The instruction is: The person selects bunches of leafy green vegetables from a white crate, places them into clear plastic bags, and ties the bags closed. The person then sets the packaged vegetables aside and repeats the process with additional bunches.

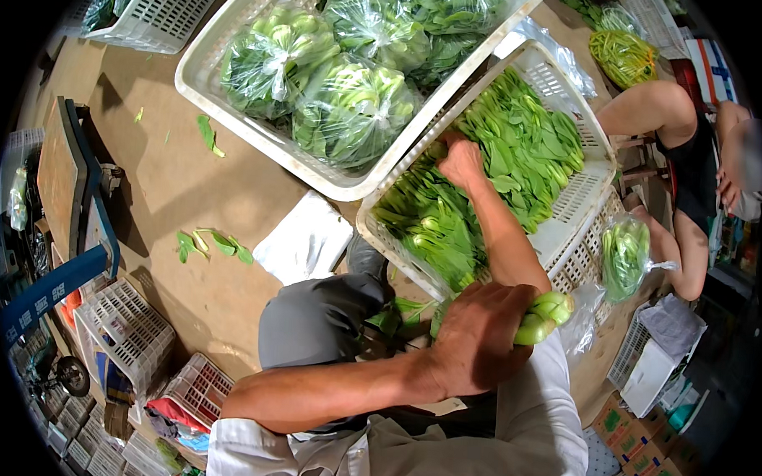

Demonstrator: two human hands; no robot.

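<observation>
My left hand (484,333) is closed around a bunch of leafy greens with thick pale green stalk ends (545,318), crossing over my right forearm. My right hand (462,160) reaches into a white plastic crate (584,188), at the stalk ends of greens near its left wall; its fingertips are partly hidden. Loose leafy greens (516,142) fill much of this crate. Against its upper left side stands a larger white crate (265,142) holding several clear plastic bags of greens (357,108).
A white cloth or bag (305,238) lies on the brown floor by my shoe (364,259). Loose leaves (223,244) are scattered left. A platform scale (62,176) stands farther left. A bagged bunch (626,256) rests right of the crate. Another person (650,109) sits at right.
</observation>
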